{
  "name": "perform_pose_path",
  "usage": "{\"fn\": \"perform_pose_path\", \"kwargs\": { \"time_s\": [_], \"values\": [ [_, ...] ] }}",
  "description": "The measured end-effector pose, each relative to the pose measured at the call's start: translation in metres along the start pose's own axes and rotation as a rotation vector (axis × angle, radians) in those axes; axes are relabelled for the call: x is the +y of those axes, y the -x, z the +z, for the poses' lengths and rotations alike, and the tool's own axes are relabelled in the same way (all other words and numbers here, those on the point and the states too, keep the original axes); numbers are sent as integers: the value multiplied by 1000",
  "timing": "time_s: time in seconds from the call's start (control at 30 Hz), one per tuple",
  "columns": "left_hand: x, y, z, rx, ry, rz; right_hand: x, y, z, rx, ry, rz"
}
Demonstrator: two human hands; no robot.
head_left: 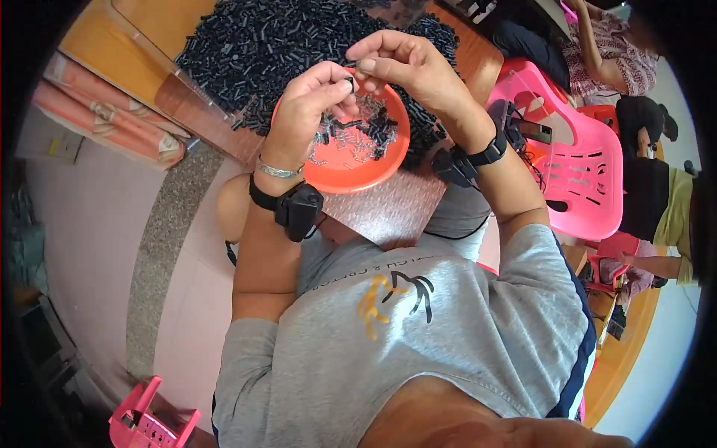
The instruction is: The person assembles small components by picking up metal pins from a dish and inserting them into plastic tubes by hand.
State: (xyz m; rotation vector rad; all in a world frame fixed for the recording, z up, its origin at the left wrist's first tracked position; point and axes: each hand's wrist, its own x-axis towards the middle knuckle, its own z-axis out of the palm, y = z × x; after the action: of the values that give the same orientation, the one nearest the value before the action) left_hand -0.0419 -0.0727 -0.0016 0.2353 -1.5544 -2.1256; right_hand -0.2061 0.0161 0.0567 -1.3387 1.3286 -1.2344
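Observation:
Over an orange-red plastic bowl [351, 178], my two hands meet with their fingertips close together. My left hand [310, 101] pinches a small black piece [349, 82] between thumb and forefinger. Just to its right, my right hand [407, 67] has thumb and forefinger pressed together; what they hold, if anything, is too small to make out. In the bowl lie small clear or silvery pieces [351, 142] and a cluster of short black pieces [382, 131]. Behind the bowl spreads a large heap of short black tubular pieces [261, 52].
The bowl stands near the corner of a wooden table [388, 205]. A clear straight-edged panel [168, 67] borders the heap on the left. At the right is a pink plastic chair [579, 168] with a dark device and cables on it. Other people [609, 52] sit farther right.

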Motion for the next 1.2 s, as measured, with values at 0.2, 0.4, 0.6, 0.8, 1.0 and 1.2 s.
{"fn": "perform_pose_path", "kwargs": {
  "time_s": [0.2, 0.4, 0.6, 0.8, 1.0, 1.2],
  "values": [
    [2, 1, 1, 9, 7, 4, 1, 0, 4, 44, -20, -27],
    [1, 1, 2, 5, -26, 5, 3, 0, 5, 6, 47, -65],
    [1, 1, 3, 23, -33, 19, 4, 1, 3, 10, 188, -99],
    [1, 1, 1, 60, 130, -10, -8, 7, 18, 69, 717, -369],
    [4, 2, 5, 16, 264, -9, -3, 3, 11, 48, 701, -484],
    [-1, 1, -5, -18, 281, 29, -4, 8, 11, 86, 697, -432]
  ]
}}
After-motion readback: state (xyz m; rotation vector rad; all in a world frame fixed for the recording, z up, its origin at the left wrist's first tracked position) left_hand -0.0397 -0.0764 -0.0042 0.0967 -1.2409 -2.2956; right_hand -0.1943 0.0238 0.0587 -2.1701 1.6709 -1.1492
